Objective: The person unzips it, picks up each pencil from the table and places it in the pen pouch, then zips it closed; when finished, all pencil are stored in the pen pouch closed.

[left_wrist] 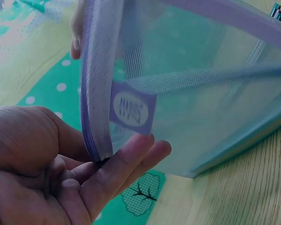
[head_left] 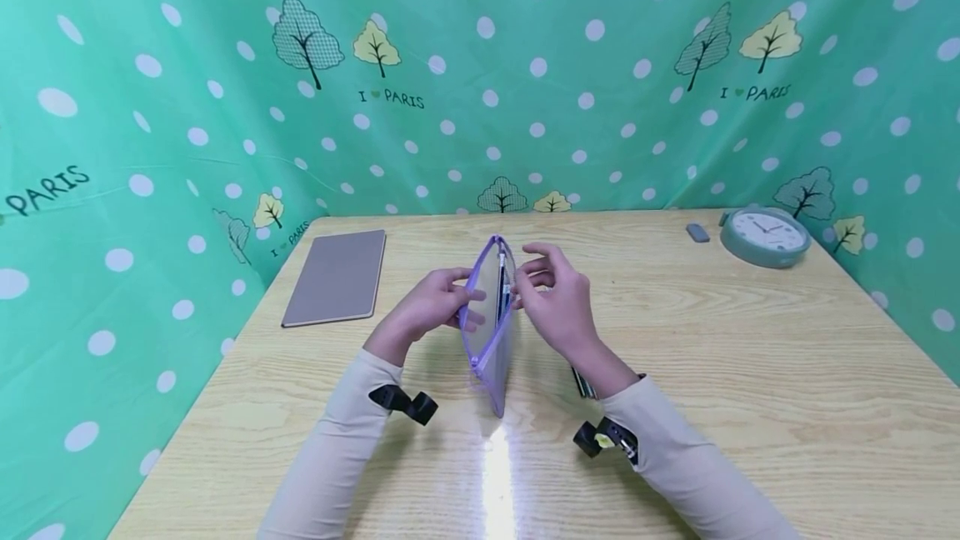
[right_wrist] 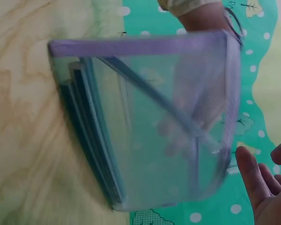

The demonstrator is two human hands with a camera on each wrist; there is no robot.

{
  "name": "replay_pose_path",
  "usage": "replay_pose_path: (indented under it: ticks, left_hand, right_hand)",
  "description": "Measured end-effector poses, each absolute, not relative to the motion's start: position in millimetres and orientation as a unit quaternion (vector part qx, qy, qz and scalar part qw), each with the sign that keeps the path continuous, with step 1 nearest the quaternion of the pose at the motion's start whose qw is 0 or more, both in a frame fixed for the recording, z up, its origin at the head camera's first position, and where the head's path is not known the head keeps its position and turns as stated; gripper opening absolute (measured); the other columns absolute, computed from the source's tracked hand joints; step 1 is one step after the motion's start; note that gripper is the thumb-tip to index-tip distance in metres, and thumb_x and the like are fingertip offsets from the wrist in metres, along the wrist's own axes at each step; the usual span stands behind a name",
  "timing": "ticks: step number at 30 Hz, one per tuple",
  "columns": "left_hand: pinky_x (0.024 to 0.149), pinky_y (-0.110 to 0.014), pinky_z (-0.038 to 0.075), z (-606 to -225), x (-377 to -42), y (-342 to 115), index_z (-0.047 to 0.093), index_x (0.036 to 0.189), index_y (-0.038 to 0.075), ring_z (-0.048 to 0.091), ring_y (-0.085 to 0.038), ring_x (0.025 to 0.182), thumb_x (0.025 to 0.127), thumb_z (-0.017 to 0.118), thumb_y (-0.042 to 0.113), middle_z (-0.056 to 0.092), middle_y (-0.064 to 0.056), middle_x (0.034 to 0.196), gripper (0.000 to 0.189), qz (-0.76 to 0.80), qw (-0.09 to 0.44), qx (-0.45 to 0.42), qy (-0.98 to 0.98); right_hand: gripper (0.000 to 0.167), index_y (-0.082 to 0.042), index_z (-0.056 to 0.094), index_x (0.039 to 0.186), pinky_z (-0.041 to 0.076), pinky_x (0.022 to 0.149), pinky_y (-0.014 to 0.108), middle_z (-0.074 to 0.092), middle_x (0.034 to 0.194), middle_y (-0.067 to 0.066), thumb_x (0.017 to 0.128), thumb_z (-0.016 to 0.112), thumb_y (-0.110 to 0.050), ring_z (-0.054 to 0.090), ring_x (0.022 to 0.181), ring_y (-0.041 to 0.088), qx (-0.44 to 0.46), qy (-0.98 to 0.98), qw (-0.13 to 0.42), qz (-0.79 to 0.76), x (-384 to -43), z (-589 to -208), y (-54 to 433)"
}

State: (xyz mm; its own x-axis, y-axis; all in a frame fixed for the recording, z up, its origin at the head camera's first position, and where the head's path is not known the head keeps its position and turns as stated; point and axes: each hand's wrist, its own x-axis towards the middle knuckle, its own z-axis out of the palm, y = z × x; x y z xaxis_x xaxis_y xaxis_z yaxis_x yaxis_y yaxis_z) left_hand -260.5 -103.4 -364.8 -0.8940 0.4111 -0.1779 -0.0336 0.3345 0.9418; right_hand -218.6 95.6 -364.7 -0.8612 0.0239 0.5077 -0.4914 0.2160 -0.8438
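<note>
A see-through mesh zip pouch (head_left: 504, 365) with purple edging stands upright at the middle of the table, its zip undone and its mouth spread. My left hand (head_left: 438, 302) pinches one edge of it, the fingers beside a small purple label (left_wrist: 132, 108) in the left wrist view. Inside, several dark pencils (right_wrist: 91, 126) stand along one side and another leans diagonally across. My right hand (head_left: 555, 298) is at the other side of the mouth. In the right wrist view its fingertips (right_wrist: 246, 157) are close to the edge, thumb and finger apart with nothing between them.
More dark pencils (head_left: 582, 383) lie on the table partly under my right forearm. A grey notebook (head_left: 336, 277) is at the left. At the back right are a small blue-grey block (head_left: 697, 232) and a round green clock (head_left: 765, 237). A green dotted curtain (head_left: 525, 107) hangs behind.
</note>
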Motion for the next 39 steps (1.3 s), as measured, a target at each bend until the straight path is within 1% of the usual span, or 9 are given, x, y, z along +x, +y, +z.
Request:
replay_pose_path:
  ticks: [4, 8, 13, 18, 21, 24, 28, 34, 39]
  left_hand:
    - [0.086, -0.041, 0.064, -364.1, -260.3, -103.0, 0.032, 0.156, -0.009, 0.077, -0.031, 0.091, 0.108, 0.043, 0.004, 0.061, -0.031, 0.137, 0.051, 0.565, 0.196, 0.119, 0.793]
    - [0.085, -0.041, 0.064, -363.1, -259.5, -104.6, 0.033, 0.156, -0.009, 0.077, -0.032, 0.093, 0.108, 0.043, 0.004, 0.061, -0.031, 0.137, 0.051, 0.562, 0.195, 0.12, 0.795]
    - [0.083, -0.039, 0.065, -360.5, -260.5, -105.4, 0.034, 0.155, -0.009, 0.077, -0.031, 0.09, 0.107, 0.044, 0.004, 0.062, -0.031, 0.135, 0.051, 0.555, 0.191, 0.126, 0.8]
    - [0.082, -0.04, 0.065, -361.5, -258.8, -107.8, 0.036, 0.154, -0.009, 0.077, -0.032, 0.09, 0.107, 0.046, 0.005, 0.064, -0.031, 0.133, 0.05, 0.557, 0.191, 0.12, 0.799]
    - [0.082, -0.04, 0.065, -362.6, -257.0, -108.3, 0.037, 0.154, -0.01, 0.077, -0.03, 0.087, 0.107, 0.047, 0.005, 0.065, -0.031, 0.131, 0.05, 0.558, 0.193, 0.119, 0.798]
    - [0.082, -0.039, 0.065, -362.6, -256.8, -107.8, 0.036, 0.154, -0.01, 0.077, -0.029, 0.085, 0.107, 0.046, 0.005, 0.065, -0.031, 0.131, 0.051, 0.56, 0.192, 0.124, 0.797]
    - [0.082, -0.039, 0.065, -362.5, -258.6, -105.7, 0.034, 0.155, -0.009, 0.077, -0.028, 0.085, 0.107, 0.045, 0.004, 0.063, -0.03, 0.134, 0.051, 0.562, 0.195, 0.122, 0.795]
    - [0.083, -0.04, 0.065, -362.7, -258.3, -105.2, 0.035, 0.155, -0.01, 0.077, -0.028, 0.085, 0.107, 0.045, 0.004, 0.063, -0.031, 0.134, 0.051, 0.566, 0.198, 0.116, 0.792]
    - [0.082, -0.04, 0.065, -364.6, -258.3, -104.0, 0.035, 0.155, -0.01, 0.077, -0.028, 0.086, 0.107, 0.045, 0.004, 0.063, -0.031, 0.134, 0.051, 0.565, 0.197, 0.116, 0.793]
  right_hand:
    - [0.027, 0.008, 0.062, 0.123, 0.065, 0.061, 0.033, 0.07, 0.095, 0.027, 0.096, 0.058, 0.007, 0.072, 0.074, 0.039, 0.128, -0.758, 0.194, 0.609, -222.1, -353.2, 114.4]
    - [0.025, 0.007, 0.065, 0.121, 0.066, 0.065, 0.035, 0.072, 0.099, 0.026, 0.098, 0.058, 0.0, 0.074, 0.074, 0.032, 0.098, -0.806, 0.135, 0.568, -229.5, -351.0, 143.6]
    - [0.03, 0.01, 0.062, 0.125, 0.066, 0.069, 0.039, 0.071, 0.106, 0.028, 0.1, 0.06, -0.007, 0.073, 0.079, 0.034, 0.081, -0.898, -0.007, 0.432, -254.2, -365.7, 179.3]
    - [0.028, 0.013, 0.062, 0.119, 0.063, 0.058, 0.029, 0.071, 0.085, 0.018, 0.099, 0.064, -0.006, 0.068, 0.064, 0.02, 0.109, -0.939, -0.129, 0.301, -277.4, -383.7, 190.4]
    - [0.021, 0.012, 0.065, 0.11, 0.059, 0.052, 0.026, 0.069, 0.067, 0.011, 0.096, 0.065, -0.004, 0.065, 0.054, 0.016, 0.125, -0.947, -0.14, 0.26, -281.7, -391.9, 191.1]
    - [0.017, 0.01, 0.066, 0.106, 0.055, 0.048, 0.023, 0.066, 0.059, 0.007, 0.095, 0.065, -0.003, 0.064, 0.05, 0.014, 0.121, -0.955, -0.134, 0.234, -283.9, -396.0, 190.4]
    - [0.02, 0.012, 0.065, 0.108, 0.056, 0.047, 0.024, 0.068, 0.063, 0.01, 0.093, 0.066, -0.002, 0.064, 0.049, 0.014, 0.099, -0.959, -0.126, 0.236, -286.5, -399.8, 191.5]
    - [0.024, 0.01, 0.065, 0.108, 0.059, 0.047, 0.026, 0.067, 0.087, 0.022, 0.086, 0.066, 0.002, 0.065, 0.049, 0.015, 0.08, -0.959, -0.12, 0.243, -289.3, -404.2, 195.4]
    - [0.03, 0.01, 0.065, 0.116, 0.062, 0.051, 0.029, 0.068, 0.078, 0.018, 0.088, 0.065, -0.001, 0.067, 0.051, 0.016, 0.072, -0.942, -0.121, 0.305, -287.7, -404.2, 207.0]
